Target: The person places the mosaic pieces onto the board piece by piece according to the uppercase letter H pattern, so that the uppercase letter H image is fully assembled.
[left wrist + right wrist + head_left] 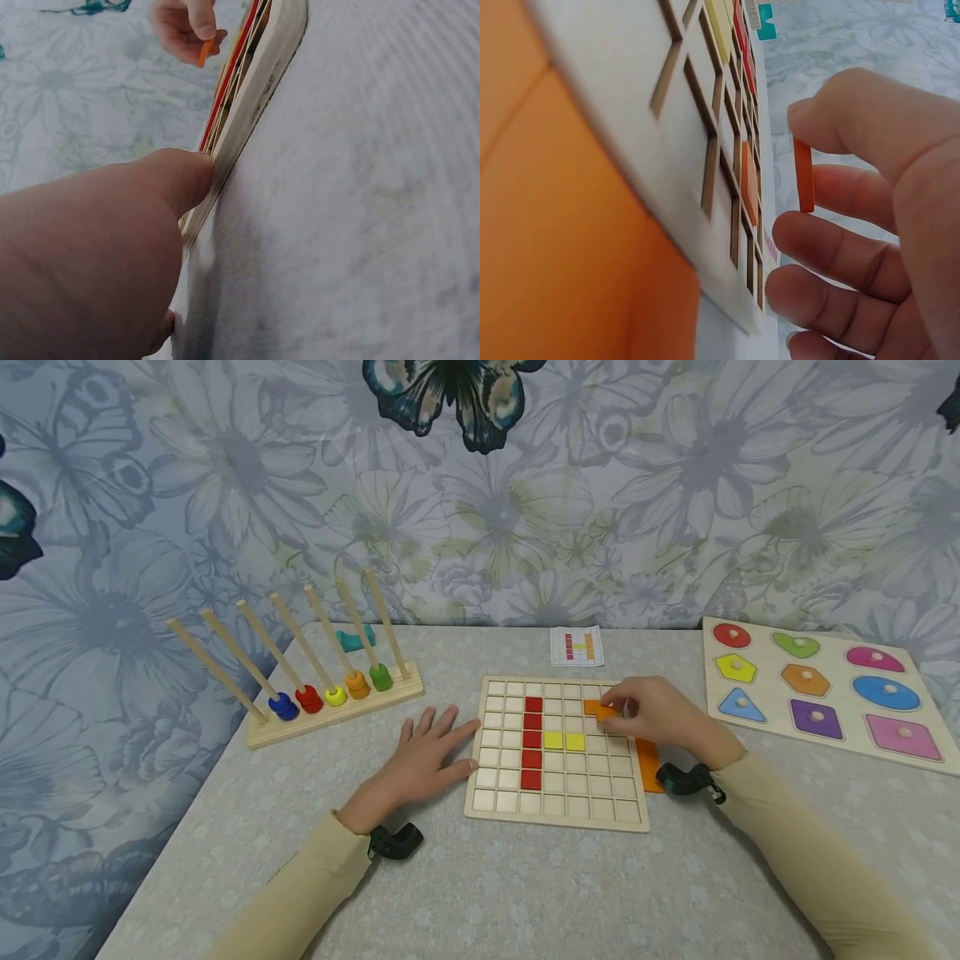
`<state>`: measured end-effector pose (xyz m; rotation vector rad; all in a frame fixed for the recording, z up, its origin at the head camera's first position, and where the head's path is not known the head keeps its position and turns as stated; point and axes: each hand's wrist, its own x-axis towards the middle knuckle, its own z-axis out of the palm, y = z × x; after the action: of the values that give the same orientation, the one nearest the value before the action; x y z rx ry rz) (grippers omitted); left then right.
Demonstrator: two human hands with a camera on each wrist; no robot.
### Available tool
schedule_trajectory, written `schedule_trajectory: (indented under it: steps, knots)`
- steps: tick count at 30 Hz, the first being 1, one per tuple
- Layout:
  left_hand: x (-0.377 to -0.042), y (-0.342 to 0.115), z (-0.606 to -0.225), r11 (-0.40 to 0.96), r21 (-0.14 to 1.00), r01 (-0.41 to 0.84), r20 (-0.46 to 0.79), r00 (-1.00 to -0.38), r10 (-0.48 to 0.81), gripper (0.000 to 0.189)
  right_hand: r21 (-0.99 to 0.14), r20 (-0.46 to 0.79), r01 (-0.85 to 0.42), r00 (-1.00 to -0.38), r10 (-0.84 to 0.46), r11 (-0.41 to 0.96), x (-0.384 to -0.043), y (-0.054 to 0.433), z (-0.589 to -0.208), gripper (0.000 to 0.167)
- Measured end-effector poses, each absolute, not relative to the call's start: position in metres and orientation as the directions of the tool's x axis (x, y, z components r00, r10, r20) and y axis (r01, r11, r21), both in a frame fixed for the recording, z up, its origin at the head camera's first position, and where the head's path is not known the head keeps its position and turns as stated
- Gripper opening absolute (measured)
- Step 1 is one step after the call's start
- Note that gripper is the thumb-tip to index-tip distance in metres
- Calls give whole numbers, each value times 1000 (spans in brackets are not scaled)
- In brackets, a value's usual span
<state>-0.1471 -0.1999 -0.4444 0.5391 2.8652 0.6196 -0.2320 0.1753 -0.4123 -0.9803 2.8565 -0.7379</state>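
A wooden grid board (555,812) lies on the table with a column of red tiles (532,739), two yellow tiles (564,741) and an orange tile (591,707) in its cells. Above the board's right side, my right hand (663,717) pinches another orange tile (804,176) between thumb and fingers; the right wrist view shows it on edge, apart from the grid. My left hand (426,758) lies spread on the table at the board's left edge. In the left wrist view its thumb (187,180) touches that edge.
A small pattern card (576,646) lies behind the board. At left stands a wooden peg stand (337,708) with coloured rings, a teal object (354,639) behind it. A shape puzzle (817,689) lies at right. An orange object (649,767) sits against the board's right edge.
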Motion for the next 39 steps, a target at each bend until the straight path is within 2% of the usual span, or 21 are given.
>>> schedule_trajectory:
  steps: [39]
  knots:
    - [-146, -199, -441, 845, 434, 312, -82, -921, 382, 63, -440, 127, -605, -774, -621, 664, -234, 168, -424, 29]
